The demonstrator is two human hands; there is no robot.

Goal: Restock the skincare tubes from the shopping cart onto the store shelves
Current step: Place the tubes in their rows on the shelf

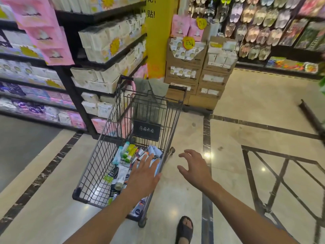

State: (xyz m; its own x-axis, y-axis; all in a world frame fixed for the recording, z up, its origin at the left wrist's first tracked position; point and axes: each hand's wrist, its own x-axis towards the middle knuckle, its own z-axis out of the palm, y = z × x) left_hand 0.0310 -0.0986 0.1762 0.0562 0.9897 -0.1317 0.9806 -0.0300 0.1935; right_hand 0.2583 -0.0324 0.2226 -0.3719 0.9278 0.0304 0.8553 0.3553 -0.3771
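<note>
A black wire shopping cart (98,155) stands in the aisle beside the shelves (112,55). Several skincare tubes (123,173) in white, green and blue lie loose on its floor. My left hand (142,176) reaches over the cart's near right side, fingers straight, above the tubes and holding nothing. My right hand (195,166) hovers to the right of the cart above the floor, fingers spread and slightly bent, empty. A grey-green cloth (151,88) hangs over the cart's far end.
Dark shelves on the left carry boxed white and pink goods. Stacked cardboard display boxes (198,73) stand past the cart by a yellow pillar (158,41). Slippers hang on the far right wall. A black metal frame (281,173) lies at right. My sandalled foot (184,228) is near the cart wheel.
</note>
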